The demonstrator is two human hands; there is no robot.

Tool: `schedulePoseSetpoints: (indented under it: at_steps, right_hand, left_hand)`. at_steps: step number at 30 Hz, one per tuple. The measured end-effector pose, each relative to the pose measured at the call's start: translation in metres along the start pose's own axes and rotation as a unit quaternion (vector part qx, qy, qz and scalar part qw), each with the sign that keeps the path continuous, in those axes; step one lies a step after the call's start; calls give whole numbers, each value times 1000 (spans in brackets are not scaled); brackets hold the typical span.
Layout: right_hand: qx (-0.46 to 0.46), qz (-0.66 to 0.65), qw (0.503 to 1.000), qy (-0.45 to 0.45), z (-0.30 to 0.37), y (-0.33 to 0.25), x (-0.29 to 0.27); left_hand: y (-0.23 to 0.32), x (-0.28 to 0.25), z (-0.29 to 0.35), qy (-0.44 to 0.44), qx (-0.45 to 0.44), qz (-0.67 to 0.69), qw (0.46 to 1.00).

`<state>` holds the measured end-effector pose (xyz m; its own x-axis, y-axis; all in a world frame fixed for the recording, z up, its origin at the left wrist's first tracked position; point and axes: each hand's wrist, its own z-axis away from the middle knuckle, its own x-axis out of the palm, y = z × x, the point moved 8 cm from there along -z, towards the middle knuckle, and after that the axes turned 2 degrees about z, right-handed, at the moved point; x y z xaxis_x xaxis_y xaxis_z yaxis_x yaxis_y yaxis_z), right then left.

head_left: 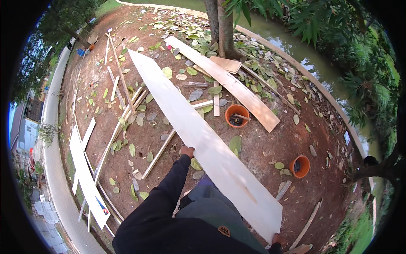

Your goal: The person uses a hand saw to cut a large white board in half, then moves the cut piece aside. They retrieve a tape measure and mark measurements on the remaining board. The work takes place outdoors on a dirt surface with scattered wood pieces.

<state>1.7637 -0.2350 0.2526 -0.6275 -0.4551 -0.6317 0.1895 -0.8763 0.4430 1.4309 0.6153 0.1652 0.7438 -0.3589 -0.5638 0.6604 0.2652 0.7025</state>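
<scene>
A long, wide, pale wooden board (211,142) stretches diagonally in front of me, from the far left down to the near right. My left hand (187,151) is closed on its left edge, around the middle of its length. At the near end, low in the picture, my right hand (277,240) grips the board's corner; its fingers are partly hidden. Beyond the board lies another light plank (228,82) on the soil. An orange bucket (229,114) with dark bits and a wooden-handled tool (242,117) stands beside that plank.
A second orange bucket (300,166) sits to the right. At the left, a white board (86,178) rests on thin timber strips (118,122). A tree trunk (225,31), fallen leaves (190,31) and a kerb (292,57) along water lie beyond. A paved path (55,139) runs down the left.
</scene>
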Motion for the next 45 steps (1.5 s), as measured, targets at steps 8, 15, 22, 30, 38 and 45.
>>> schedulePoseSetpoints:
  at_steps: [8,15,22,30,38,45]
  right_hand:
    - [138,-298,943,52,102,-57,-89]
    - [-15,-401,866,298,95,-63,-147]
    - [53,-341,907,243,109,-37,-197]
    - [44,-370,902,220,125,-36,-218]
    - [-18,-440,866,235,155,-53,-273]
    - [-21,-507,827,243,165,-101,-310]
  left_hand:
    - [18,-15,-53,46,-112,109,987]
    - [-62,-10,-117,10,-79,-237,968]
    - [-43,22,-83,-142,-74,-442,883]
    - [-80,14,-77,-68,-195,-243,948]
    - [-144,69,-39,17,-389,228,893]
    - [-110,153,26,-160,-373,364,839]
